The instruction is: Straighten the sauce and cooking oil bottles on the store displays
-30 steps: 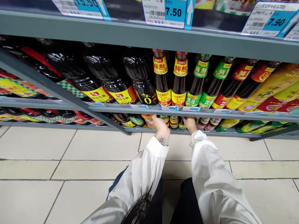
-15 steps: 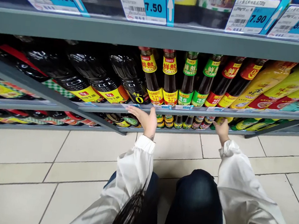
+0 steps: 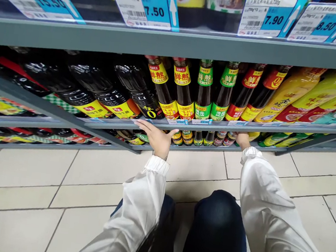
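Note:
My left hand (image 3: 157, 137) rests with fingers spread against the front edge of the grey shelf (image 3: 119, 123), holding nothing. Farther right, my right hand (image 3: 242, 139) reaches under that shelf's edge toward the bottom row; its fingers are hidden there. Near it on the bottom shelf are small jars with red-and-white labels (image 3: 229, 138) and a yellow-labelled item (image 3: 252, 136). Above, a row of sauce bottles stands on the shelf: ones with yellow labels (image 3: 185, 110), ones with green labels (image 3: 202, 109) and ones with red labels (image 3: 235, 112).
Large dark soy sauce bottles (image 3: 96, 89) fill the shelf on the left, and yellow squeeze bottles (image 3: 295, 96) stand on the right. An upper shelf (image 3: 177, 44) with price tags (image 3: 143, 8) overhangs them. My knees (image 3: 217, 224) are bent above the tiled floor (image 3: 30, 167).
My right hand has moved in under the shelf edge, so its fingers no longer show. The left hand remains at the edge, its thumb now pointing more to the right. The view has shifted slightly.

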`<act>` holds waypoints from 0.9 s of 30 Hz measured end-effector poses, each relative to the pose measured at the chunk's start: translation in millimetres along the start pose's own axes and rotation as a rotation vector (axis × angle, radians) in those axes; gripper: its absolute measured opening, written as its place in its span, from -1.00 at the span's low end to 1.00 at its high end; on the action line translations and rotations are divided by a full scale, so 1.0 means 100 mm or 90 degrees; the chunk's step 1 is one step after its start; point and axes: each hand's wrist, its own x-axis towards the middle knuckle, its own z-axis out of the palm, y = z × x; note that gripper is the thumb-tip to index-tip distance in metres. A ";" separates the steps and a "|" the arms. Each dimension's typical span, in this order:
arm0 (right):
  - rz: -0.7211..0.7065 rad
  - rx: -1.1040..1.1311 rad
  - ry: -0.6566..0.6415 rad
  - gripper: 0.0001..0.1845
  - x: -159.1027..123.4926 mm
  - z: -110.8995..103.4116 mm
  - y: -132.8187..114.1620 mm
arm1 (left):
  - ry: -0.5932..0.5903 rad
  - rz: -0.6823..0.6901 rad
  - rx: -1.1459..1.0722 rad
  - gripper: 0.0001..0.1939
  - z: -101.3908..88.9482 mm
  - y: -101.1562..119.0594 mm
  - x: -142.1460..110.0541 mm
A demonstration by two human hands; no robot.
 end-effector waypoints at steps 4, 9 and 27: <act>0.000 0.042 -0.022 -0.60 0.08 -0.07 0.03 | 0.008 -0.001 0.020 0.59 -0.01 0.04 0.02; 0.052 0.081 0.033 -0.53 -0.19 -0.02 -0.06 | 0.023 0.002 0.023 0.60 -0.02 0.06 0.02; 0.028 0.001 0.064 -0.63 -0.33 0.34 -0.76 | 0.014 -0.023 0.017 0.62 -0.01 0.08 0.03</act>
